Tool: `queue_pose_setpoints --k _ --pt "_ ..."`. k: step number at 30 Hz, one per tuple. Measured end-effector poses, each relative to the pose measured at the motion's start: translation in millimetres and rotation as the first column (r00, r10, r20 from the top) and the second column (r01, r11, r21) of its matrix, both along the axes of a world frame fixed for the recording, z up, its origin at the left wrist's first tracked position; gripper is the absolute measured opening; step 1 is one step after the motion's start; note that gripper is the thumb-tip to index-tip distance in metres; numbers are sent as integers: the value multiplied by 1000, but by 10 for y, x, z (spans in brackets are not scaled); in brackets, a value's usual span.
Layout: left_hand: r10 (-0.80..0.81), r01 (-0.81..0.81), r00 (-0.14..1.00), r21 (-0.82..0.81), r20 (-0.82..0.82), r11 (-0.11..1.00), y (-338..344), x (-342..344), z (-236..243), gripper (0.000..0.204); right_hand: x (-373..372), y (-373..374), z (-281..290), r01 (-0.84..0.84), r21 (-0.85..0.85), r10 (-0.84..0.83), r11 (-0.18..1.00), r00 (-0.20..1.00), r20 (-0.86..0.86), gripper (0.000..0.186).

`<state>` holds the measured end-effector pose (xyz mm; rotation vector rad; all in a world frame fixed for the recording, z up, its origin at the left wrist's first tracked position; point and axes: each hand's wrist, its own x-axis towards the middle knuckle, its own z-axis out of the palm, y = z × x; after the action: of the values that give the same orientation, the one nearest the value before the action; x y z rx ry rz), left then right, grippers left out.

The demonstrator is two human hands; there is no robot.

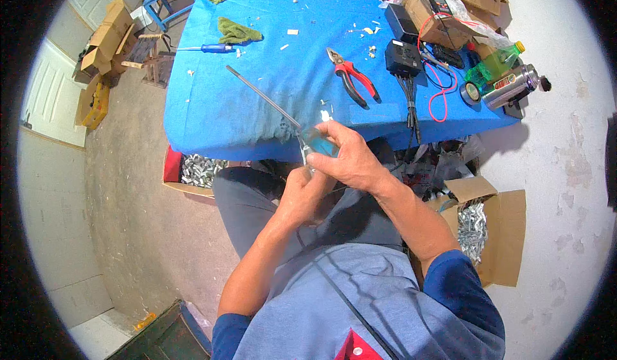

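Item: one long steel-shafted screwdriver with a translucent blue handle (319,143), held above the person's lap at the near edge of the table; shaft slanting up and to the left, tip over the cloth. Right hand (352,159): fingers clamped round that handle. Left hand (303,196): just below, fingertips closed on a small silvery-white piece (305,154) beside the handle — too blurred for me to tell its exact shape.

Surface: a table draped in bright blue cloth (289,48). Upon it, from where I stand: red-and-black-handled pliers (351,79), jaws pointing away from the person; a second screwdriver with a solid blue handle (217,48), lying near a crumpled olive-green rag (239,32); a square black plastic box with cables (403,58); a steel flask (512,88), on its side.

Below: an open brown cardboard carton (512,235) — silvery metal parts inside.
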<state>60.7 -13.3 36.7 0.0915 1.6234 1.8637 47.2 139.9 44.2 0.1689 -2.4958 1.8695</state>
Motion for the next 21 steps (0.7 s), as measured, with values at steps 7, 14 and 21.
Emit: queue_pose_setpoints --k 7,14,21 --pt "-49 21 985 169 164 985 -68 36 -35 35 -61 62 14 -126 -318 157 940 985 75 37" --pt "-78 55 991 193 112 980 -117 85 90 36 71 -44 2 -14 -796 281 605 940 196 39" --pt "2 -3 999 7 42 1000 -91 110 -35 33 58 4 -16 -38 -350 134 936 958 255 47"
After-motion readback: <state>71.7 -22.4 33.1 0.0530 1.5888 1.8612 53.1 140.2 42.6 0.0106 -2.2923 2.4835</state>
